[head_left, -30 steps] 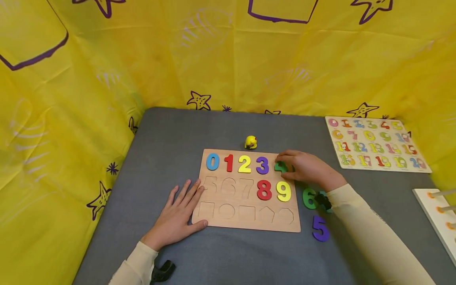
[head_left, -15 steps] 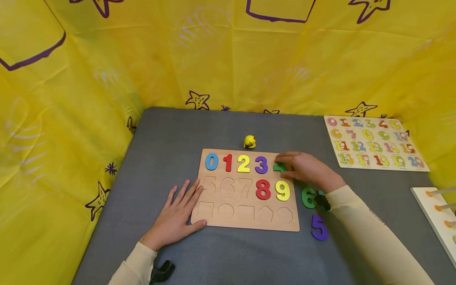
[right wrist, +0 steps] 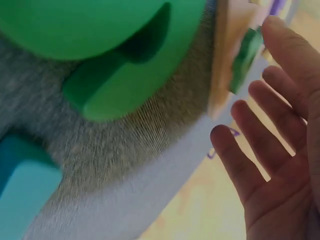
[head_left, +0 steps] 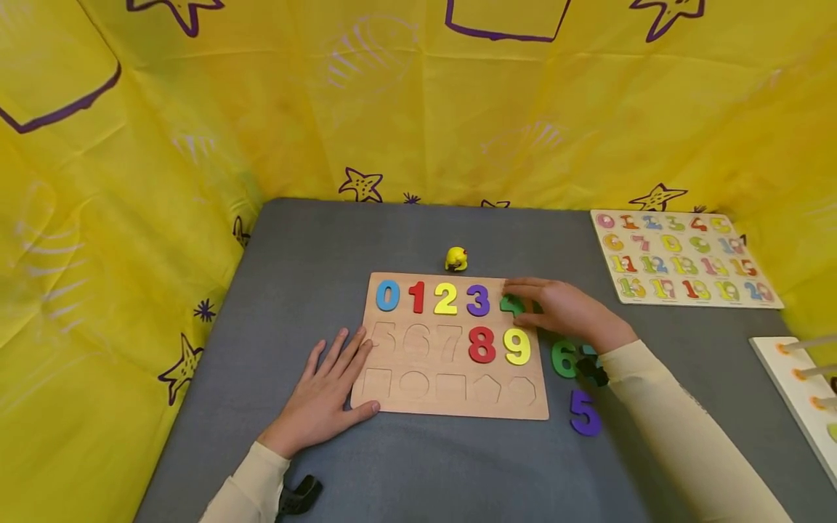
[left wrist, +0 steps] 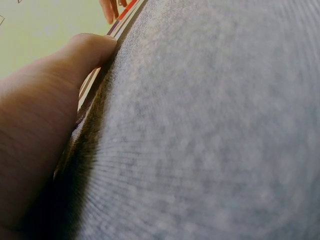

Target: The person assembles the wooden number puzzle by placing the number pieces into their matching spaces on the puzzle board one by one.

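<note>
A wooden number board (head_left: 408, 367) lies on the grey table. My left hand (head_left: 320, 399) rests flat with spread fingers at its left edge, the thumb by the lower left corner. At the upper right, my right hand (head_left: 565, 309) pinches a green number 4 (head_left: 511, 304) over its place, thumb below and fingers above, partly hiding it. Blue 0 (head_left: 388, 296), red 1, yellow 2 and purple 3 share that row; red 8 (head_left: 482, 345) and yellow 9 (head_left: 516, 346) sit beneath. In the right wrist view the thumb is at the green 4 (right wrist: 245, 62), other fingers extended.
Right of the board lie a green 6 (head_left: 564, 359), a purple 5 (head_left: 585, 412) and a teal piece (right wrist: 30, 195) partly under the right wrist. A small yellow toy (head_left: 456, 258) stands behind. Farther right are another number board (head_left: 686, 258) and a white pegged board (head_left: 787, 388).
The head view has shifted slightly. Both hands keep their places, the left on the board's edge and the right on the green number 4.
</note>
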Motion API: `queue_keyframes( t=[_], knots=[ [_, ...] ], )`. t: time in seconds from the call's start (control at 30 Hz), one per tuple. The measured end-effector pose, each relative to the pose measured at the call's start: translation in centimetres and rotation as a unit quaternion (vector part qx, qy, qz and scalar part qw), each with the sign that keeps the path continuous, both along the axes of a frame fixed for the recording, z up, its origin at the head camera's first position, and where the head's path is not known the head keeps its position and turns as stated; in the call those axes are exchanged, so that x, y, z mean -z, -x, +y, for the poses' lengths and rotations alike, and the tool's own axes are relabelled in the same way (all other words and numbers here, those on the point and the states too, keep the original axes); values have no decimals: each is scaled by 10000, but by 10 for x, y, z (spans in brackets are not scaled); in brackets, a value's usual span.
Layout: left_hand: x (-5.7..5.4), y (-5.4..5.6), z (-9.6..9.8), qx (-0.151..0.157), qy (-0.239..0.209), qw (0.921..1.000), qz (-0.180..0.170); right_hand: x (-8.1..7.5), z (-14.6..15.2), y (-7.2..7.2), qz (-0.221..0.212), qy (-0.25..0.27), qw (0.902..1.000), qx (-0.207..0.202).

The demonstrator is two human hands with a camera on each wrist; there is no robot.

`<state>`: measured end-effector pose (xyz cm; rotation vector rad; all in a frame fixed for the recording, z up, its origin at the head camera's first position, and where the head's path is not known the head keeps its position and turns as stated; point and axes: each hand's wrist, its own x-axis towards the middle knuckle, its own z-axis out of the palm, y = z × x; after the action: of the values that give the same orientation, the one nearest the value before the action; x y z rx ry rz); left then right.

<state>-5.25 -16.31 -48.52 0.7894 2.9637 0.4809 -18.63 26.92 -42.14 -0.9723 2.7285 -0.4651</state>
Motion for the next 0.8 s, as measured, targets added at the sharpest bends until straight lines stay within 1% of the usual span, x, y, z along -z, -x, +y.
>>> queue_keyframes(
  t=[0.1, 0.17, 0.27, 0.37, 0.47, 0.6, 0.7, 0.8],
  knots=[
    [0, 1, 0, -15, 51, 10000, -76, -6, 7, -10, 145, 211, 9997, 67],
    [0, 1, 0, -12, 54, 9999, -99, -11, 15, -22, 396, 368, 9985, 83],
    [0, 1, 0, -14, 20, 10000, -66, -17, 28, -47, 889, 622, 9940, 137],
    [1, 1, -1, -20, -18, 10000, 11, -18, 39, -79, 1291, 837, 9877, 278],
    [2, 1, -3, -12, -31, 9999, 95, -14, 47, -113, 1497, 1085, 9817, 448],
    [2, 3, -3, 37, -45, 9999, 128, -2, 53, -155, 1499, 1236, 9773, 844],
    [2, 4, -2, 45, -32, 9999, 84, 9, 56, -180, 1403, 1156, 9763, 1176],
    [3, 3, -1, 28, 3, 10000, -13, 21, 57, -199, 1281, 969, 9774, 1375]
  ],
)
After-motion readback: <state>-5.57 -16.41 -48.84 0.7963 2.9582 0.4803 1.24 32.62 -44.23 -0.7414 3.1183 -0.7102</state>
